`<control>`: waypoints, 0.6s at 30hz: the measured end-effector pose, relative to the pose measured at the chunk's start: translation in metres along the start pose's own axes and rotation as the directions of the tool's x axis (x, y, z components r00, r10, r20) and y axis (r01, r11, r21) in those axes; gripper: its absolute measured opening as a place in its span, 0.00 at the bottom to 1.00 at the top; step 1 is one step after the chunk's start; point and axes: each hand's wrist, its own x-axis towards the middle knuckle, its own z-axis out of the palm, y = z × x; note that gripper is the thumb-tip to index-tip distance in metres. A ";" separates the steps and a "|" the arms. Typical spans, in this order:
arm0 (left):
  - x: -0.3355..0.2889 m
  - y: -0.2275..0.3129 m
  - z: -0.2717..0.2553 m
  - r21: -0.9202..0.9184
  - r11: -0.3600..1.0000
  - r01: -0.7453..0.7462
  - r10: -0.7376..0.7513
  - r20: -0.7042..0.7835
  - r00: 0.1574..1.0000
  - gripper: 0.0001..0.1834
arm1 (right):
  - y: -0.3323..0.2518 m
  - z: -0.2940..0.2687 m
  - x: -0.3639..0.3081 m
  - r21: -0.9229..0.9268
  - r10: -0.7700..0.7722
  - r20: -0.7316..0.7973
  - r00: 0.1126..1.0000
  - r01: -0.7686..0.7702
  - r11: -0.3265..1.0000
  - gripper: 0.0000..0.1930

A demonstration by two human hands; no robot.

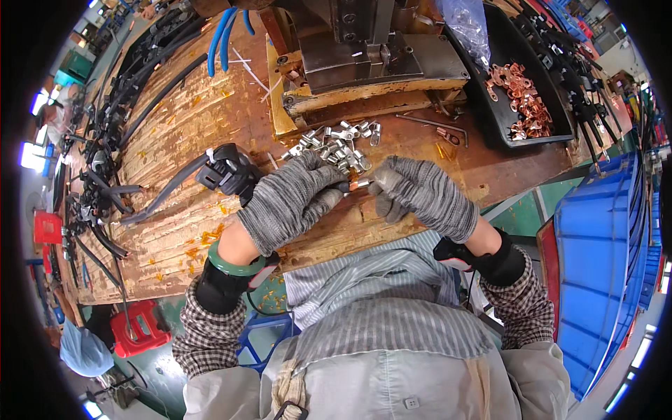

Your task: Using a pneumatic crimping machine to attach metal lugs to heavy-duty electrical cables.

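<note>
My left hand, in a grey knitted glove, is closed with thumb and fingers pinched on a short dark cable end. Bare copper strands stick out of it toward the right. My right hand, gloved alike, has its fingers bent together just beside the copper; its fingers hide whatever they hold. Just beyond both hands lies a loose pile of silver cable lugs. A black plastic clamp-like connector on a thick dark cable rests against the far side of my left hand.
A heavy metal press stands on the worn wooden bench beyond the lugs. To its right, a black tray holds copper lugs. A hex key lies before it. Cables crowd the left; a blue bin stands right.
</note>
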 end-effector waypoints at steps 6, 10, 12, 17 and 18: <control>-0.002 0.005 -0.001 -0.092 0.991 0.098 -0.096 0.018 0.995 0.15 | -0.002 0.002 0.008 -0.314 -0.276 -0.151 0.949 0.219 0.924 0.16; 0.005 0.019 -0.023 -0.284 0.947 0.148 -0.135 0.066 0.989 0.14 | -0.016 -0.001 0.012 -0.391 -0.490 -0.140 0.860 0.407 0.825 0.15; 0.004 0.021 -0.027 -0.413 0.894 0.176 -0.180 0.030 0.983 0.14 | -0.027 -0.003 0.010 -0.281 -0.381 -0.095 0.920 0.343 0.896 0.14; 0.012 0.030 -0.036 -0.638 0.697 0.329 -0.315 0.140 0.939 0.15 | -0.022 0.003 0.015 -0.161 -0.343 -0.099 0.934 0.325 0.932 0.14; 0.013 0.028 -0.037 -0.635 0.700 0.327 -0.313 0.139 0.939 0.15 | -0.019 0.007 0.015 -0.127 -0.360 -0.143 0.922 0.344 0.930 0.14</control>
